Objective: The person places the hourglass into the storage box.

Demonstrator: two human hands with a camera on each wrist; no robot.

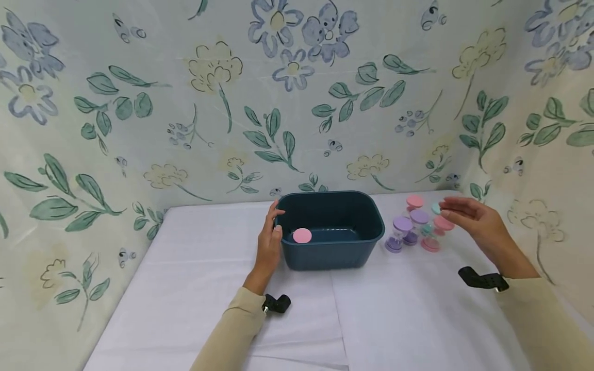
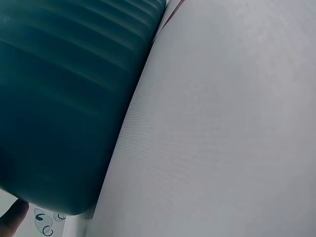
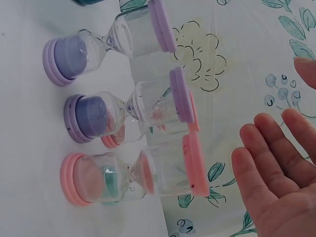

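Observation:
A dark teal plastic bin [image 1: 325, 256] stands on the white-covered table. My left hand [image 1: 267, 245] holds it by its left end, fingers at the rim; one fingertip [image 2: 15, 216] shows by the bin's corner in the left wrist view. Inside the bin, near that hand, is a round pink cap [image 1: 302, 235]; whatever is under it is hidden. My right hand [image 1: 478, 224] hovers with loosely extended fingers, holding nothing, beside a cluster of small hourglasses. A purple hourglass [image 1: 401, 225], a second purple hourglass [image 3: 89, 114] and a pink hourglass [image 3: 81, 180] stand upright there.
Another pink hourglass [image 1: 414, 201] and a teal one [image 1: 436, 208] stand farther back, partly covered by the others. The cluster is just right of the bin. Floral cloth [image 1: 297, 129] hangs behind the table and along both sides. Creases run across the white cloth [image 1: 297, 335] in front.

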